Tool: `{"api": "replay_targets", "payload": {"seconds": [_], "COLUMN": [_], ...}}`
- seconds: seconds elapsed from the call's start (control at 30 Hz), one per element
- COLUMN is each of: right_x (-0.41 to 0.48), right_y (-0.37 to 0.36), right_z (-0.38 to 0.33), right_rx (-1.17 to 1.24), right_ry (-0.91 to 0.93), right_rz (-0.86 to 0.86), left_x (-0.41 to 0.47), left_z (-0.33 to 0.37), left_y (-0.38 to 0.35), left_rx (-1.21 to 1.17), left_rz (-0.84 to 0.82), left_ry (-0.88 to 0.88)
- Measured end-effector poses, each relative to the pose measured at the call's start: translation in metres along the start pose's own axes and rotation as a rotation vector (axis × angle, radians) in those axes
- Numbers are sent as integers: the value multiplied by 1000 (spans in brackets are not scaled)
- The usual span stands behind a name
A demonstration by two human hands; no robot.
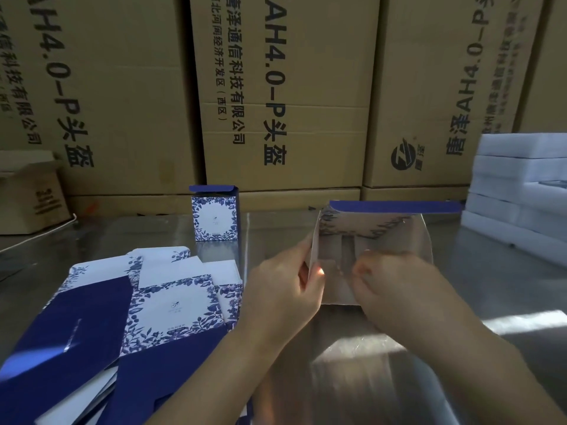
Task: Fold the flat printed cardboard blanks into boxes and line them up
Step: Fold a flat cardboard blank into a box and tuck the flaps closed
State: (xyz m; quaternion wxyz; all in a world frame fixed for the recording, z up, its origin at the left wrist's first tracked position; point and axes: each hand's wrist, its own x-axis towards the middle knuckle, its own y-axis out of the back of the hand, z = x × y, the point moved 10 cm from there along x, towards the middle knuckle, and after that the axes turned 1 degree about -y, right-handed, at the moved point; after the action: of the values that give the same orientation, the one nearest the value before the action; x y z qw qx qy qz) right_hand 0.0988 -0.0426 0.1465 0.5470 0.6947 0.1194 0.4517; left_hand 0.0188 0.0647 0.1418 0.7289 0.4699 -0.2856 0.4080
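Observation:
I hold a partly folded blue-and-white floral box (374,237) above the metal table, its open end toward me and a blue flap along its far edge. My left hand (285,289) pinches the box's left wall. My right hand (395,280) has its fingers curled on the near flaps inside the opening. One finished box (214,217) stands upright at the back of the table with its blue lid flap raised. A loose pile of flat printed blanks (129,317) lies at the left front.
Large brown shipping cartons (276,96) form a wall behind the steel table (352,378). A stack of white foam pieces (521,191) stands at the right. A small open carton (27,194) sits at the far left.

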Motion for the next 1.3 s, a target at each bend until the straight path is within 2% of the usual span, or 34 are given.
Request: {"api": "replay_targets", "payload": {"seconds": [0.1, 0.17, 0.23, 0.33, 0.5, 0.6, 0.7, 0.77, 0.87, 0.97, 1.1, 1.2, 1.3], "right_x": [23, 35, 39, 47, 52, 58, 63, 59, 54, 49, 43, 39, 38], "right_y": [-40, -77, -95, -108, -111, -118, -118, -128, -139, -144, -123, -84, -28], "right_z": [-6, -4, 5, 4, 7, -2, -2, 0, -4, 2, -7, -22, -32], "right_rx": [98, 73, 90, 126, 118, 121, 215, 206, 128, 112, 99, 144, 377], "right_ry": [-17, -4, -67, -49, -98, -5, -32, -54, 7, -45, 2, 49, 127], "right_rz": [-203, -372, -453, -453, -492, -443, -364, -443, -535, -633, -675, -595, -354], "left_x": [-1, -4, -7, -9, -8, -5, -2, 0, 0, -2, 1, 2, 1], "left_z": [-1, -6, -5, 0, -6, -7, -11, -17, -18, -13, -16, -31, -46], "left_y": [-5, -18, -32, -39, -38, -37, -32, -29, -29, -29, -22, -12, 1], "left_rx": [-135, -315, -479, -572, -655, -708, -769, -772, -779, -764, -763, -721, -631], "left_rz": [-26, -118, -223, -270, -251, -242, -199, -170, -179, -186, -118, -12, 83], "left_ry": [73, 183, 258, 288, 286, 287, 312, 339, 332, 305, 321, 392, 470]}}
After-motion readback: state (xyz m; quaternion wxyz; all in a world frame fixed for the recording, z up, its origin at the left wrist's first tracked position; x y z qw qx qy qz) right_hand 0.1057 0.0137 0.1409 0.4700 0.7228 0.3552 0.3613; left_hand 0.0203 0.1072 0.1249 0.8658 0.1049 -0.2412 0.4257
